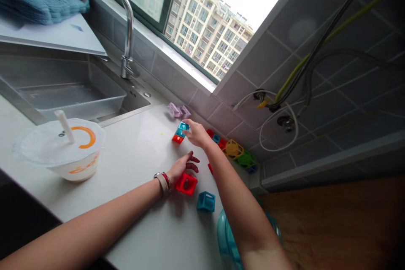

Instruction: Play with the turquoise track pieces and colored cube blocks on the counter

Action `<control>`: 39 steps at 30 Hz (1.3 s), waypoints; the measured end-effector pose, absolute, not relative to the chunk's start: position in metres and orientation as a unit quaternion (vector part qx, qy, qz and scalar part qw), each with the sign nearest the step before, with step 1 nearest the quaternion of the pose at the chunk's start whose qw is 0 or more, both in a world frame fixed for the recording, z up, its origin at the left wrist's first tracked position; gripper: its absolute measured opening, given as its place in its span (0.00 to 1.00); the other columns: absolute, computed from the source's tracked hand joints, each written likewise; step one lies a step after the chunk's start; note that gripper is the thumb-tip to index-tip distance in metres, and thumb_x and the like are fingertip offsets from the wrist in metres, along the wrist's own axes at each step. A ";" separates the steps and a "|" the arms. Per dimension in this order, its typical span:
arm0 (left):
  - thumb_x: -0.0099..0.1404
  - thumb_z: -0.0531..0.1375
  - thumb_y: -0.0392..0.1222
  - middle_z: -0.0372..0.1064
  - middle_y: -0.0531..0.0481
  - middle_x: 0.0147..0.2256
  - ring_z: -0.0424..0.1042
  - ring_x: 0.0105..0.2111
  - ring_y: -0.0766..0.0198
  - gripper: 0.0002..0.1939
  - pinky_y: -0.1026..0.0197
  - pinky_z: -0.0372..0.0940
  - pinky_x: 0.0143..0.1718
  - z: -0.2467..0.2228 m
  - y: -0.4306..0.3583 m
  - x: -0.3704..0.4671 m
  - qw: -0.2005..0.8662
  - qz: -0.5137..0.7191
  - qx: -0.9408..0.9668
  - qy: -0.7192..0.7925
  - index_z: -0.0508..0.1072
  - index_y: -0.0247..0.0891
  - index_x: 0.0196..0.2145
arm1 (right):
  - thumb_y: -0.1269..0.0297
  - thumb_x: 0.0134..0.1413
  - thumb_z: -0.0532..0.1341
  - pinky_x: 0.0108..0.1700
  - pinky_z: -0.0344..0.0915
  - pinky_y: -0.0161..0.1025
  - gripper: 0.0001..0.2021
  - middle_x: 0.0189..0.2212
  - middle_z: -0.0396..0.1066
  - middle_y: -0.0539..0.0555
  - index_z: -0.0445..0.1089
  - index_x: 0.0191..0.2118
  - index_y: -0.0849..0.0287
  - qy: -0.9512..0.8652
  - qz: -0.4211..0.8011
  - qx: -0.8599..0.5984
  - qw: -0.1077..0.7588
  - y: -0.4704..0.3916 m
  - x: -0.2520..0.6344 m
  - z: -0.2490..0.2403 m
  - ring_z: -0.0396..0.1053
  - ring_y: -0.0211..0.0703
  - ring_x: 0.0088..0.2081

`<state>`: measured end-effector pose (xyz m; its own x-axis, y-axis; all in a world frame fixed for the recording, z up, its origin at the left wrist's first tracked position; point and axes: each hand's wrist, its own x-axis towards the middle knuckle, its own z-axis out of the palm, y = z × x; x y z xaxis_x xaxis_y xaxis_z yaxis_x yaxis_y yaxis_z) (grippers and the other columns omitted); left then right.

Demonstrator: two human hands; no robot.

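Pinching blue-and-orange block pair (180, 131) between thumb and fingers of right hand (196, 134), at white counter (139, 147) near lilac blocks (179, 112) by tiled wall (205, 103); can't tell whether resting or lifted. Got left hand (179, 168) open, fingers loosely spread, just beside red block (181, 184), can't tell if touching. Also seeing teal block (206, 201) near the red one, plus multicolored block row (234, 148) along wall.

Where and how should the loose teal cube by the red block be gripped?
Likely best from above, pinching two opposite side walls near the top of the teal cube: it rests boxy on the counter, apart from the red block, and its openwork frame offers edges for fingertips.
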<state>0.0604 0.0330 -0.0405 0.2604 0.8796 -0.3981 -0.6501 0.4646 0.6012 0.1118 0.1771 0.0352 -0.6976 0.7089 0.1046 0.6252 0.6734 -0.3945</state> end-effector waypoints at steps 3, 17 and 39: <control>0.68 0.58 0.62 0.71 0.49 0.24 0.72 0.17 0.60 0.23 0.63 0.62 0.17 -0.041 0.033 0.061 0.782 0.495 0.150 0.349 0.72 0.36 0.40 | 0.69 0.60 0.66 0.63 0.63 0.49 0.22 0.57 0.74 0.59 0.69 0.59 0.55 -0.910 0.167 -0.355 0.132 0.179 0.114 0.032 0.71 0.52 0.58; 0.72 0.48 0.66 0.68 0.51 0.23 0.66 0.14 0.65 0.28 0.69 0.54 0.11 -0.043 0.042 0.055 0.786 0.535 0.104 0.292 0.69 0.37 0.42 | 0.59 0.62 0.66 0.43 0.72 0.41 0.10 0.41 0.78 0.54 0.76 0.47 0.54 -0.925 0.245 -0.281 0.076 0.069 0.180 0.092 0.77 0.45 0.41; 0.64 0.58 0.69 0.74 0.43 0.33 0.78 0.31 0.53 0.31 0.56 0.72 0.30 -0.037 0.031 0.062 0.766 0.485 0.288 0.307 0.73 0.35 0.43 | 0.67 0.50 0.72 0.44 0.67 0.42 0.15 0.39 0.78 0.53 0.75 0.45 0.53 -0.901 0.184 -0.391 -0.048 0.002 0.270 0.114 0.75 0.49 0.40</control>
